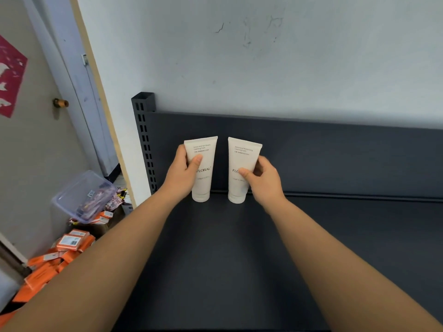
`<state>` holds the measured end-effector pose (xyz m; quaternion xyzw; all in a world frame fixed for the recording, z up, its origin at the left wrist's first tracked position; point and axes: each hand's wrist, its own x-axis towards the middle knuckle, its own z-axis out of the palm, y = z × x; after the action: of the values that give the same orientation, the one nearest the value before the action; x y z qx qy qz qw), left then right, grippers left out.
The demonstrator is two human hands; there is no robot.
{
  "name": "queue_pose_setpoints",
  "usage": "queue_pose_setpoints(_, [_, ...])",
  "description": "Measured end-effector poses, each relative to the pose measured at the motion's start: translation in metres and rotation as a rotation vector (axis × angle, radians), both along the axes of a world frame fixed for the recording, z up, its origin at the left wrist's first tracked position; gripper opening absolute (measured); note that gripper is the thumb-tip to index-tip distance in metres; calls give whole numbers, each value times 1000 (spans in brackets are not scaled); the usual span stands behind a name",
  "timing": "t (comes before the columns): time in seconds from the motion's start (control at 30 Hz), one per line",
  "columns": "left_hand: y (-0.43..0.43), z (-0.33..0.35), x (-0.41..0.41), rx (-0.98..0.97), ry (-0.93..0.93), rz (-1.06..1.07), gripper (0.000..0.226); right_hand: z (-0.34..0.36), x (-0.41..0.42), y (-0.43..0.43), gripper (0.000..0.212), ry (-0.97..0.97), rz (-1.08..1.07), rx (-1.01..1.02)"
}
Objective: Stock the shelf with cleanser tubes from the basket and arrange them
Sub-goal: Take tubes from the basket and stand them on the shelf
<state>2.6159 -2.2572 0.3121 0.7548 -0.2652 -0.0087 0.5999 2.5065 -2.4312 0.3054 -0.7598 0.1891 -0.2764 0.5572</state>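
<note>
Gripping one white upright plastic cleanser tube [202, 168] per hand: left hand [184, 171], right hand [265, 180]; releasing off-balance on narrow caps could topple either onto dark metal shelf [239, 259].

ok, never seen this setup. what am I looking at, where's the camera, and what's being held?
There is no robot here. A person works with two bare hands, and the single picture comes from a wide-angle camera worn on their head, looking forward and down. The dark surface is a shelf against a pale wall. The left hand grips the left tube and the right hand grips the right tube. Both are white cleanser tubes, held cap down toward the back of the shelf, with a gap between them. Off to the left of the shelf, lower down, lie a clear plastic bin and orange boxes. The basket is not in view.
</note>
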Motion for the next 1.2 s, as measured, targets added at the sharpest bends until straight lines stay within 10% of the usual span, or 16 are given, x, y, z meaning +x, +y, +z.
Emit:
queue_pose_setpoints(0.33, [28, -3, -37, 222, 146, 95, 78, -15, -59, -12, 45, 220, -10, -19])
queue_pose_setpoints(0.9, [153, -22, -233, 921, -74, 472, 67, -20, -127, 77, 63, 283, 739, -713])
queue_pose_setpoints(1.2, [268, -28, -309, 1013, 132, 713, 73, -8, -129, 212, 61, 159, 993, -847])
